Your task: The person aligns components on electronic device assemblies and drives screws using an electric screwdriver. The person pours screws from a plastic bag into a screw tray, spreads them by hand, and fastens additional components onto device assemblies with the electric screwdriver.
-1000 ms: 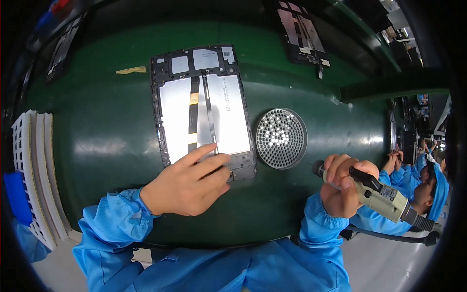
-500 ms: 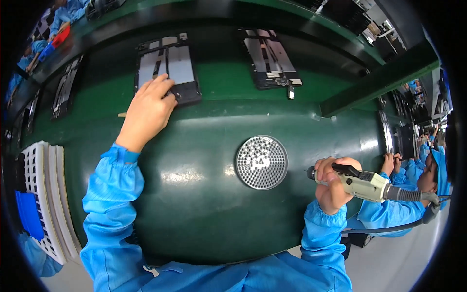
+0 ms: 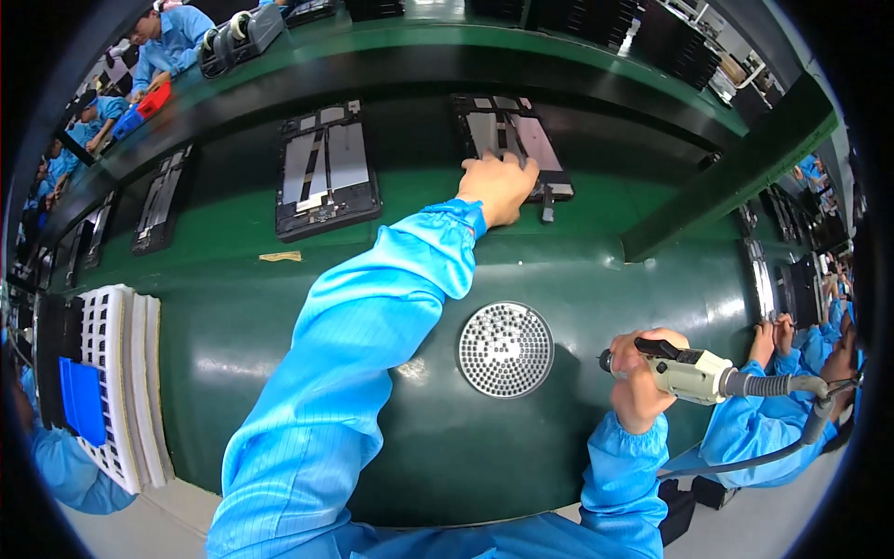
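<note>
My left hand (image 3: 498,189) reaches across to an opened tablet (image 3: 537,144) at the back right, its fingers spread over the tablet's near part. What lies under the fingertips is hidden. A short connector tab hangs off that tablet's near edge. To its left lies a second opened tablet (image 3: 352,160), with pale battery panels and a dark frame, untouched. My right hand (image 3: 643,377) is wrapped round a cream electric screwdriver (image 3: 694,374) with a black lever, held sideways with its tip pointing left. Between my arms sits a round perforated screw tray (image 3: 507,388).
A green post (image 3: 736,182) slants over the bench at the right. White slotted trays (image 3: 112,373) with a blue piece (image 3: 82,401) stand at the left edge. More opened tablets (image 3: 160,205) lie at the far left. A co-worker's hands (image 3: 773,337) are at the right; a grey cable (image 3: 745,473) trails below.
My left hand has left the left tablet and moved right onto the back right one. My right hand still holds the screwdriver in nearly the same place. The view has shifted somewhat.
</note>
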Demonstrator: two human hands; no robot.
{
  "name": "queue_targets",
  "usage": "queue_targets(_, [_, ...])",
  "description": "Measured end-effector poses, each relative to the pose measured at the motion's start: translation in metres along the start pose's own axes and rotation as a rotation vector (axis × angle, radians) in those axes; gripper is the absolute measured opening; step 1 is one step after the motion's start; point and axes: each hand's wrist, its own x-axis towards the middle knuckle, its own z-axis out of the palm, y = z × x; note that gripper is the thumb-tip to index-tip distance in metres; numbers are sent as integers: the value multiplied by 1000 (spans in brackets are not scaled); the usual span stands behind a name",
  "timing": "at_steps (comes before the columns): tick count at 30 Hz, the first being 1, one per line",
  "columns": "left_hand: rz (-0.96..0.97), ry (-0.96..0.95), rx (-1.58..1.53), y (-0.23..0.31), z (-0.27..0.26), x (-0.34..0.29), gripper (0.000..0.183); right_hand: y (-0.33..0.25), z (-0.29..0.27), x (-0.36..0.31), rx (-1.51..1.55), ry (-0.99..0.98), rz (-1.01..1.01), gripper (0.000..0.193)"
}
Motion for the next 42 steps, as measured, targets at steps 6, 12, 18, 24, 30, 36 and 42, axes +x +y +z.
queue_targets(6, [18,385,-88,-14,-35,-80,31,-1,-3,-5,-86,43,35,32])
queue_targets(12, [22,367,30,31,-109,-234,31,-2,-21,-4,-32,8,-41,30])
queue_targets(18, [-48,64,-4,48,-119,-342,34,-5,-10,-2,32,-29,-33,31])
queue_targets(24, [8,-161,-274,40,-135,-327,38,-10,12,-5,1,-49,-15,32])
queue_targets(30, [426,14,-391,43,-112,-321,24,-8,19,-8,14,-86,-19,33])
queue_targets(36, [355,116,-542,50,-95,-307,22,-6,17,-8,-1,-74,-7,34])
queue_targets(42, [339,167,-563,54,-91,-303,21,-3,19,-5,-8,-97,-10,32])
